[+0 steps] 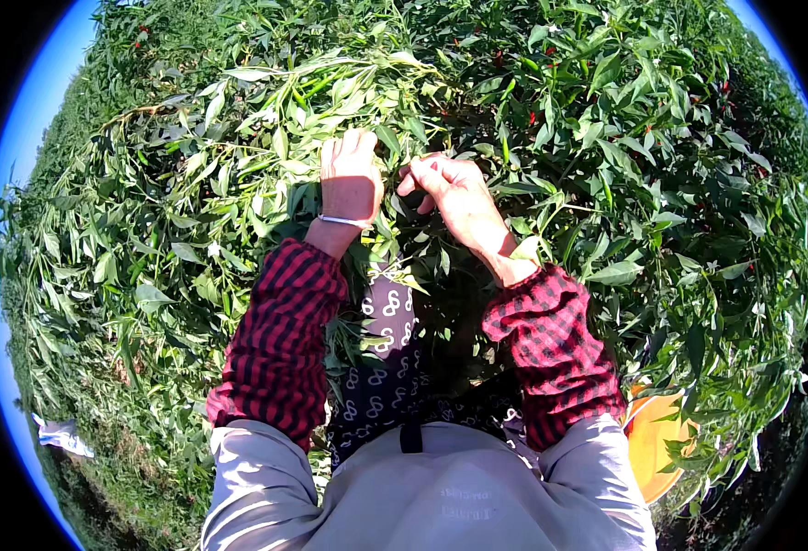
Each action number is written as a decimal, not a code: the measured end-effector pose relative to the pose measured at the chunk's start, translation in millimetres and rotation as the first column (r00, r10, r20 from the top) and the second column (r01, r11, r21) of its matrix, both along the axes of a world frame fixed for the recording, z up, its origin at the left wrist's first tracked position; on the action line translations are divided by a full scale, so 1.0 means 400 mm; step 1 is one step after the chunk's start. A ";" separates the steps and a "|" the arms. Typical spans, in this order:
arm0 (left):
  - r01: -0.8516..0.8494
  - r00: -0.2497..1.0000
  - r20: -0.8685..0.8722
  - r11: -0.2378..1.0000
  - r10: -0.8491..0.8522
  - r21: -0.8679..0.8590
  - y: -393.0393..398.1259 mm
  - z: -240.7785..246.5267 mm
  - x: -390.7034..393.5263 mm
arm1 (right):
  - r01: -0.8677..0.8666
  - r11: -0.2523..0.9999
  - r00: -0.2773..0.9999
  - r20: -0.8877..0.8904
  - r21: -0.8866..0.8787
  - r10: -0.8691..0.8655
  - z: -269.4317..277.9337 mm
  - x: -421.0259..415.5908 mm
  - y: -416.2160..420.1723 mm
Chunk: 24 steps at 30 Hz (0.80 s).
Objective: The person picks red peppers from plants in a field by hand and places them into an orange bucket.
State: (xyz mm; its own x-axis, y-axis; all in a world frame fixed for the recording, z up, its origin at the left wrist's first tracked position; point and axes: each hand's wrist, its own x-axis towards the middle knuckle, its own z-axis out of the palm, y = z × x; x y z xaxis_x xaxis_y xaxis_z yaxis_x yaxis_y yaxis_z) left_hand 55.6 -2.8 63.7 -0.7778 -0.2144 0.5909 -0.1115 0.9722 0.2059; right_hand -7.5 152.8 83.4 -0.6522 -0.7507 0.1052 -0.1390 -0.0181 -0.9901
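Observation:
Chili pepper plants point(307, 110) with slim green pods and small red ones spread in front of me. My left hand point(350, 172) lies back-up among the sunlit leaves, its fingertips partly sunk in the foliage, so what they hold is hidden. Just to its right, my right hand point(445, 189) is curled, thumb drawn in to the fingers close to the stems. A small reddish spot shows by its fingertips, but I cannot tell if it is a pod in the grasp. A pale band circles my left wrist.
An orange container point(655, 441) stands at my right side, partly behind leaves. Red pods point(533, 118) hang in the darker plants to the right. A white item point(65, 435) lies at the far left. My patterned trouser leg point(387, 310) is amid the foliage.

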 end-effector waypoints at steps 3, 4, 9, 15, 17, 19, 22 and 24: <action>0.029 0.996 -0.079 0.993 -0.039 -0.118 0.076 0.056 -0.032 | 0.032 0.997 0.846 -0.530 -0.064 -0.061 0.057 -0.076 0.073; 0.111 0.988 -0.097 0.989 -0.120 -0.097 0.109 0.075 -0.048 | 0.195 0.977 0.815 -0.568 0.083 -0.114 0.071 -0.122 0.100; 0.378 0.921 -0.131 0.763 -0.366 0.524 0.268 0.101 -0.179 | 0.459 0.886 0.765 -0.480 -0.063 -0.430 0.050 -0.336 0.245; 0.080 0.990 0.006 0.588 -0.142 0.805 0.321 0.007 -0.373 | 0.396 0.918 0.691 -0.652 -0.021 -0.313 -0.038 -0.322 0.295; 0.114 0.987 -0.011 0.648 -0.161 0.753 0.317 -0.037 -0.402 | 0.454 0.884 0.777 -0.535 0.111 -0.332 -0.024 -0.316 0.266; 0.063 0.986 0.041 0.592 -0.161 0.803 0.313 -0.072 -0.418 | 0.469 0.875 0.789 -0.500 0.117 -0.356 -0.001 -0.300 0.258; 0.202 0.964 -0.082 0.499 -0.251 0.842 0.299 -0.109 -0.410 | 0.434 0.874 0.834 -0.465 0.218 -0.297 0.017 -0.268 0.243; 0.339 0.901 -0.221 0.288 -0.374 0.896 0.300 -0.128 -0.386 | 0.548 0.805 0.756 -0.548 0.228 -0.359 0.012 -0.248 0.232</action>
